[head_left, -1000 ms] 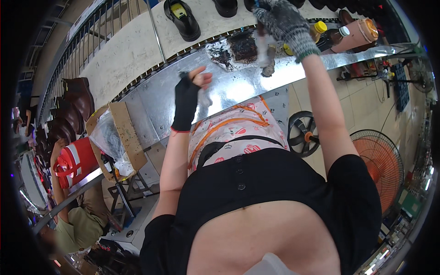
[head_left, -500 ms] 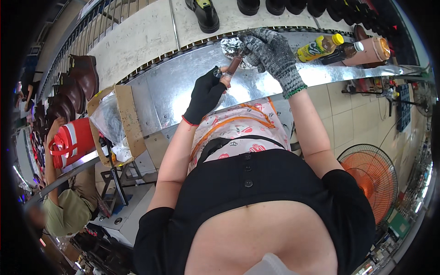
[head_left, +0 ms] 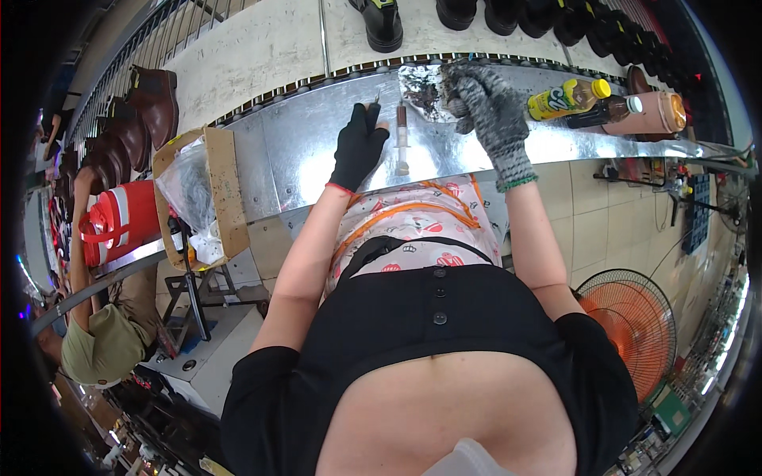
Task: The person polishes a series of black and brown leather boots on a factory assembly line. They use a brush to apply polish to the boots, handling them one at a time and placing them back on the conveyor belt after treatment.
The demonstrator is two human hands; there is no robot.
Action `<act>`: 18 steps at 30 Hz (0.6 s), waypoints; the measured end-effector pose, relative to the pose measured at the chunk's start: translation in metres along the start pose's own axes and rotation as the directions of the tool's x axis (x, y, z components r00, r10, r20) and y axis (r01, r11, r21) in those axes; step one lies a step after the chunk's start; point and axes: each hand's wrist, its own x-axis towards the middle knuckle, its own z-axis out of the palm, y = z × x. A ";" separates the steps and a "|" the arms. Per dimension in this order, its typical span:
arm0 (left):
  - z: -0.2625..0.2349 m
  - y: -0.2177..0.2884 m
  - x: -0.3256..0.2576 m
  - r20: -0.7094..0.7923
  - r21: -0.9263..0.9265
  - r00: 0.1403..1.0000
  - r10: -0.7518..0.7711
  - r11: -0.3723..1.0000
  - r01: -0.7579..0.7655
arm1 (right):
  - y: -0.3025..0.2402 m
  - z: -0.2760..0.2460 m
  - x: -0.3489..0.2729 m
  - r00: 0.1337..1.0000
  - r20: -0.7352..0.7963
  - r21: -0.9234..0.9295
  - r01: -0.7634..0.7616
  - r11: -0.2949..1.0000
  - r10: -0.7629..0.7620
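Observation:
My left hand, in a black glove with bare fingertips, is over the metal ledge. A thin, pale, pointed metal tool sticks out from its fingers; its kind is too small to tell. Just right of that hand a syringe with brown contents lies on the ledge, untouched. My right hand, in a grey knitted glove, rests with curled fingers at the right edge of a white sheet smeared with dark stuff. What those fingers hold, if anything, is hidden.
Right along the ledge lie a yellow-capped bottle, a dark bottle and a pink tumbler. Beyond runs a conveyor with dark shoes. A cardboard box and a red jug stand left, near another person.
The syringe has left my left hand and now lies on the ledge. My left hand is slightly further left in the picture. My right hand has shifted off the sheet's middle, uncovering more of it.

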 end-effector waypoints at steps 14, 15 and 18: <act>-0.048 0.074 -0.027 0.338 -0.630 0.941 -0.025 0.737 0.245 | -0.016 0.037 0.003 0.942 0.169 -0.257 0.325 0.910 -0.288; -0.049 0.072 -0.027 0.344 -0.629 0.939 -0.021 0.737 0.247 | -0.017 0.038 0.004 0.936 0.188 -0.306 0.343 0.888 -0.297; -0.049 0.068 -0.028 0.349 -0.640 0.937 -0.005 0.730 0.242 | -0.007 0.039 0.008 0.905 0.179 -0.320 0.426 0.847 -0.387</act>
